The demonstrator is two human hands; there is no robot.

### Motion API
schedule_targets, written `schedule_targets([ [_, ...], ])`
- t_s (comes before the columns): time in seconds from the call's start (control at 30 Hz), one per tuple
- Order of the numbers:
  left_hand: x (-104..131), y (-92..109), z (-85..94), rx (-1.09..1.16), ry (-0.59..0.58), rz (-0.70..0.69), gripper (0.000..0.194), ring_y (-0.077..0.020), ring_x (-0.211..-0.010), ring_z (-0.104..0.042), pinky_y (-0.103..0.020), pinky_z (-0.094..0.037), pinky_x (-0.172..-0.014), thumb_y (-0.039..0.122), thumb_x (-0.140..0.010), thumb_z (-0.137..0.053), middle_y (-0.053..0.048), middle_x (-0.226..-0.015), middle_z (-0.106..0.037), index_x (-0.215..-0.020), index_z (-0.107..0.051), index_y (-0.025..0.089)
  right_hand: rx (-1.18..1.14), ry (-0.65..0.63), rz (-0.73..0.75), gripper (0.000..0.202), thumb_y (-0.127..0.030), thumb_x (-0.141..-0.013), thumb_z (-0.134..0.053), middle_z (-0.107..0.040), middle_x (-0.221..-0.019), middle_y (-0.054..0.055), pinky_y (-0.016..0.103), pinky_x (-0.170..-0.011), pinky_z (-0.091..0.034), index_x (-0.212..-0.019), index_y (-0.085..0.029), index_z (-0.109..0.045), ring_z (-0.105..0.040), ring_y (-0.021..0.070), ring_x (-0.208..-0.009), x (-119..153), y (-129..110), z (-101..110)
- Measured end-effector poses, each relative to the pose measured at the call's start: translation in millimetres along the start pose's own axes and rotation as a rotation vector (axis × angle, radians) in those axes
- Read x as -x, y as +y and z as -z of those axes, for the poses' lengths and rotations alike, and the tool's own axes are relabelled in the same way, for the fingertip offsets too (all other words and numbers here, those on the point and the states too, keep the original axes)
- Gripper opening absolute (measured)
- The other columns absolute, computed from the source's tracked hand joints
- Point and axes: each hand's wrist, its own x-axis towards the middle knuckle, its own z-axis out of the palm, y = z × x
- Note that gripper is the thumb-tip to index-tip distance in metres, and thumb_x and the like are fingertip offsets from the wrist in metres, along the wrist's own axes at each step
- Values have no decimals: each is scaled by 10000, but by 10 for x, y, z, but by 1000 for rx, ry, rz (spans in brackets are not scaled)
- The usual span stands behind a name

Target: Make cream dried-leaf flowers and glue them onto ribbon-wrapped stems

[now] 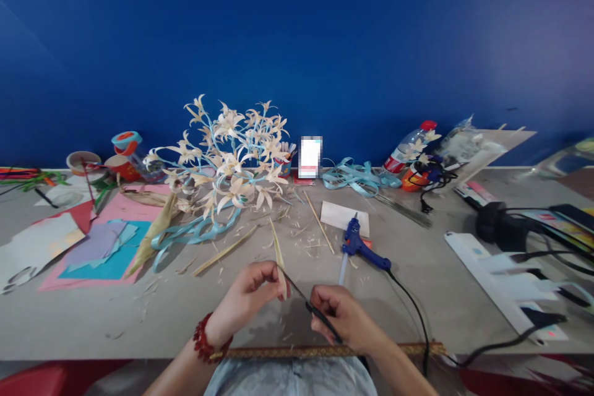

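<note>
My left hand, with a red bead bracelet at the wrist, pinches a narrow pale strip of dried husk that points up and away. Fingers of my right hand are wrapped round black-handled scissors. Their blades reach left to the strip near my left fingertips; whether they are parted I cannot tell. Another husk strip lies on the table beyond my left hand, among small pale clippings. Behind it stands a bunch of husk flowers with light blue stems.
A blue glue gun rests right of centre, its cord running toward the table's front edge. At right lies a white power strip with plugs. Blue ribbon, a tilted bottle and a phone stand behind. Coloured paper covers the left.
</note>
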Motion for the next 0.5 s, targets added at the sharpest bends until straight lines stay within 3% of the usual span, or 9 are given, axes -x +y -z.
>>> schedule_targets([
  [0.2,-10,8,-7,-4,-24,-7,257,-150,-661,-514,-256,-383,-644,342,-850,-614,-29,-686,-589,-685,-609,145,41,51,41,416,-433,-720,-730,-419,-430,-105,184,-403,-212,-632,-218,-385,-361,61,-376,8,43,52],
  [0.3,-23,-30,-18,-23,-7,11,257,-145,-663,-498,-252,-375,-644,358,-849,-620,-19,-684,-569,-699,-591,151,1,116,70,398,-421,-691,-759,-485,-516,-81,190,-440,-288,-672,-215,-419,-435,77,-441,-15,-42,14],
  [0.5,-40,-120,-55,-40,48,16,228,-137,-674,-481,-243,-373,-661,325,-839,-646,-8,-691,-553,-704,-576,155,-177,246,264,371,-372,-660,-801,-607,-766,-11,235,-618,-433,-844,-206,-524,-554,127,-667,-149,-334,-191],
])
